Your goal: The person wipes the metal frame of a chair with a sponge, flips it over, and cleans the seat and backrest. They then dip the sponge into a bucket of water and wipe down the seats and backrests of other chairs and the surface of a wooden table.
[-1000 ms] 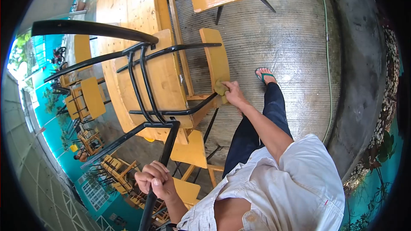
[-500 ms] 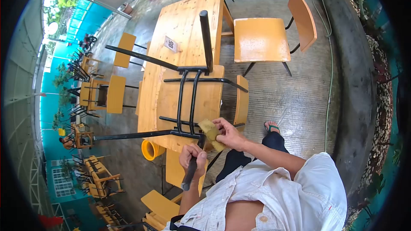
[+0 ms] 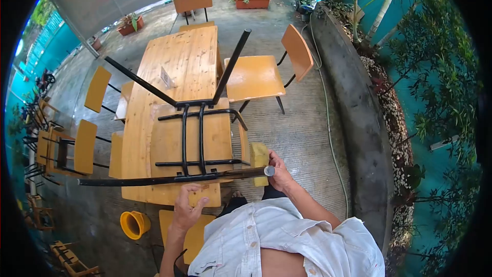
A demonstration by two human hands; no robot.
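Note:
An upside-down chair with black metal legs [image 3: 201,138] rests on the wooden table [image 3: 138,159], its seat [image 3: 171,146] against the tabletop. My right hand [image 3: 279,173] grips a yellow sponge [image 3: 259,155] beside the tip of the near leg, which passes in front of part of the sponge. Below the near leg frame, my left hand [image 3: 187,209] holds nothing, with thumb and fingers apart.
A wooden chair [image 3: 253,74] stands right of the table, and others line its left side. On the floor at lower left is a yellow bucket [image 3: 134,224]. A hose [image 3: 330,118] runs along the concrete ledge [image 3: 353,107] by the plants.
My left hand has let go of the chair leg. My right hand has taken the sponge out to the near leg's tip. The view has turned, bringing more of the plants into sight.

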